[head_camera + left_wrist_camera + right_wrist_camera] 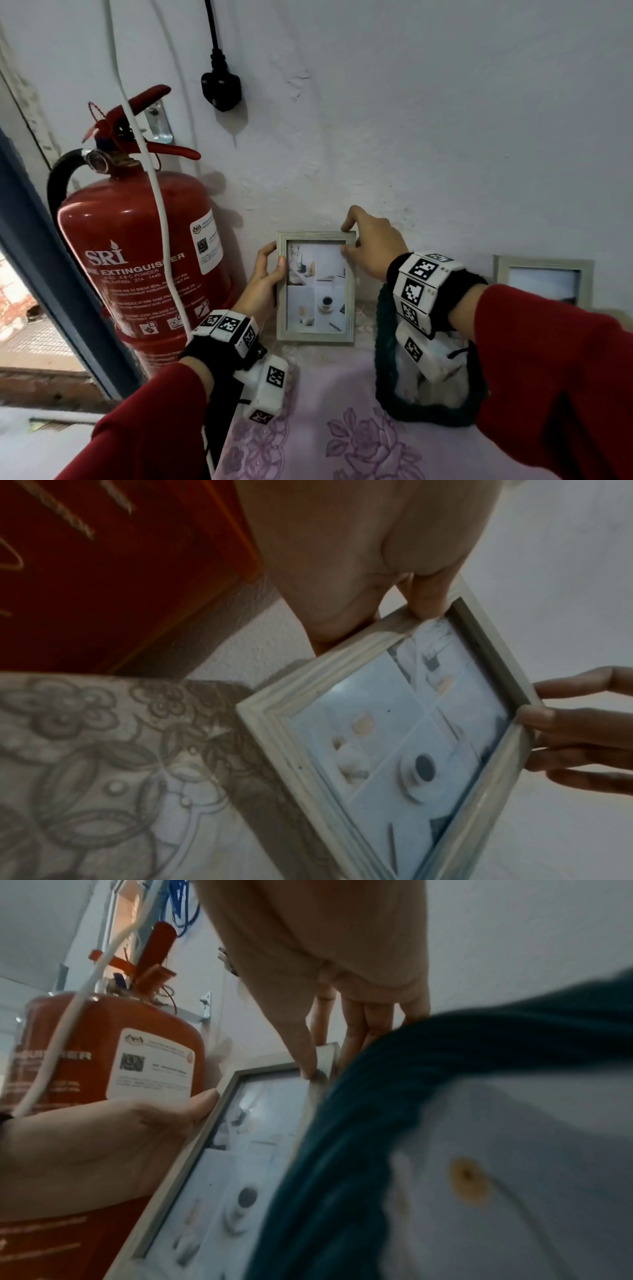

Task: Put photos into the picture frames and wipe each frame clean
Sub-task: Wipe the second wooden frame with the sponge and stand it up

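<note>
Pale wooden picture frame [315, 287] with its photo [315, 286] stands at twelve o'clock against the white wall [411, 137]; left hand [265, 278] grips its nine o'clock edge, right hand [371, 245] pinches the one o'clock corner, probably steadying it upright.

- The counter [308, 445] is covered with a pale pink cloth patterned with purple roses and lace-like flowers; it runs up to a white wall.
- A pale wooden picture frame [315, 287] stands upright on the counter at the wall, its bottom edge on the cloth, a photo collage with a coffee cup inside.
- A second pale frame [544, 279] stands on the counter against the wall, well to the right.
- A white cloth with a dark green crocheted border [387, 359] lies flat on the counter between the two frames.
</note>
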